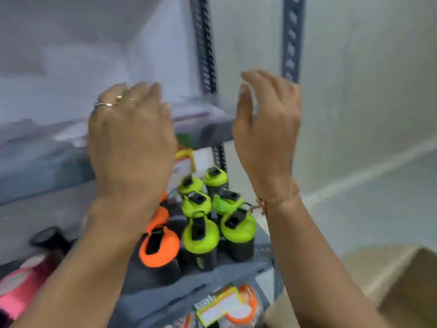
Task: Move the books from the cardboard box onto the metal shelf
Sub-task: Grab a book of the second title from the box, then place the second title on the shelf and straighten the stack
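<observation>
Both hands are raised in front of the grey metal shelf (205,136). My left hand (130,138), with rings on two fingers, hangs palm down over the shelf's front edge and holds nothing. My right hand (267,129) is held edge-on by the shelf's right corner, fingers apart and empty. On the shelf board between the hands lies something flat and blurred, perhaps a book (194,114); I cannot tell for sure. A corner of the cardboard box (409,287) shows at the lower right; its inside is hidden.
Slotted dark uprights (204,43) frame the shelf. The board below holds several bottles with lime-green lids (201,233) and orange lids (158,249), and a pink item (21,287) at the left. Labelled packets (227,304) lie lower down. A pale wall and floor are at the right.
</observation>
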The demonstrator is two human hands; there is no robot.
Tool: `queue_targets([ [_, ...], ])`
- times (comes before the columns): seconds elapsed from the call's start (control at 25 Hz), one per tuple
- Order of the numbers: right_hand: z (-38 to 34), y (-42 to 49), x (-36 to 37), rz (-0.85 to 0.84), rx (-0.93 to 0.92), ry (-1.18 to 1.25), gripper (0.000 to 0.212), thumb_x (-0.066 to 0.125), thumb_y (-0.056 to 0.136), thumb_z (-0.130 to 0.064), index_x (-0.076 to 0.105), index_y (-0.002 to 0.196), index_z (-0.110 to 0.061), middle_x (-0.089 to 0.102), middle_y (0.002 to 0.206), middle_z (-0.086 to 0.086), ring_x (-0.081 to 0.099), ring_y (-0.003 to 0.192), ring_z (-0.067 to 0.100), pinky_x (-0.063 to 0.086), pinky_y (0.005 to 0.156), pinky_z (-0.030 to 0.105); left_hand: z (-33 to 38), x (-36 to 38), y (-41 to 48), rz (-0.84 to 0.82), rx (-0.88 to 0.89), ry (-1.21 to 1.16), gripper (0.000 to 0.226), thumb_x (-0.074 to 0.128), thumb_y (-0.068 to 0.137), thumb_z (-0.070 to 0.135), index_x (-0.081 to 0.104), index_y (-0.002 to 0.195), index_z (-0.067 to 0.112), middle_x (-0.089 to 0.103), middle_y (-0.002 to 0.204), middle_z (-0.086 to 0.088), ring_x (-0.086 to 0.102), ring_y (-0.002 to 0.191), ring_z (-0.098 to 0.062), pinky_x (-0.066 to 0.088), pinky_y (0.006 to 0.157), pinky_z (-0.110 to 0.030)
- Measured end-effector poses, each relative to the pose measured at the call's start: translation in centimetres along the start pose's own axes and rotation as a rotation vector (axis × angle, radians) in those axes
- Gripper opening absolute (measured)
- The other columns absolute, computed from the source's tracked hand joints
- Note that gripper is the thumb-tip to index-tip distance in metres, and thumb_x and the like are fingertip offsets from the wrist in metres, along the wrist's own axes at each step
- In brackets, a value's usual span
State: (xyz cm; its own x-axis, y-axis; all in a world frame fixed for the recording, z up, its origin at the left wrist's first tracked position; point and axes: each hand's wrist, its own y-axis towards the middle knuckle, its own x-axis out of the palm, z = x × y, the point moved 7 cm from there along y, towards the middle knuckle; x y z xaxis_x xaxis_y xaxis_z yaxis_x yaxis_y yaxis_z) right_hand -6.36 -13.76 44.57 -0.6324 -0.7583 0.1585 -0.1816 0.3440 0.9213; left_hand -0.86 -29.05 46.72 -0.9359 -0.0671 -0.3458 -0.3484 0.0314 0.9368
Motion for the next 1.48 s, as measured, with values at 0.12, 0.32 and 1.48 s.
queue_targets([
  [0.12, 9.9, -9.0, -11.8, 0.269, 0.128, -0.185, 0.022, 0.051, 0.091, 0.000, 0.065, 0.104, 0.007, 0.059, 0.114, 0.016, 0.057, 0.107, 0.028, 0.048, 0.097, 0.033, 14.8, 6.3, -9.6, -0.261, 0.357, -0.445, 0.019, 0.054, 0.085, 0.005, 0.068, 0.098, 0.008, 0.072, 0.096, -0.014, 0.066, 0.088, -0.035, 0.053, 0.076, -0.046],
  [0.32, 28.7, -38.1, -35.0, 0.125, 1.484, -0.824, 0.043, 0.045, 0.086, -0.011, 0.049, 0.127, 0.000, 0.045, 0.140, 0.022, 0.040, 0.132, 0.032, 0.034, 0.105, 0.030, 34.0, 20.6, -40.1, -1.796, 0.371, -0.797, 0.031, 0.048, 0.088, 0.022, 0.070, 0.104, 0.007, 0.070, 0.113, -0.015, 0.063, 0.107, -0.028, 0.051, 0.089, -0.035],
  [1.48, 20.6, -28.5, -28.5, 0.647, 1.205, -0.267, 0.023, 0.065, 0.086, -0.016, 0.045, 0.095, -0.008, 0.050, 0.077, -0.003, 0.056, 0.063, -0.003, 0.043, 0.057, 0.005, 21.1, 13.7, -24.2, -0.801, -0.019, -0.887, 0.051, 0.063, 0.080, -0.001, 0.058, 0.129, 0.015, 0.062, 0.106, -0.010, 0.055, 0.097, -0.017, 0.031, 0.078, -0.007],
])
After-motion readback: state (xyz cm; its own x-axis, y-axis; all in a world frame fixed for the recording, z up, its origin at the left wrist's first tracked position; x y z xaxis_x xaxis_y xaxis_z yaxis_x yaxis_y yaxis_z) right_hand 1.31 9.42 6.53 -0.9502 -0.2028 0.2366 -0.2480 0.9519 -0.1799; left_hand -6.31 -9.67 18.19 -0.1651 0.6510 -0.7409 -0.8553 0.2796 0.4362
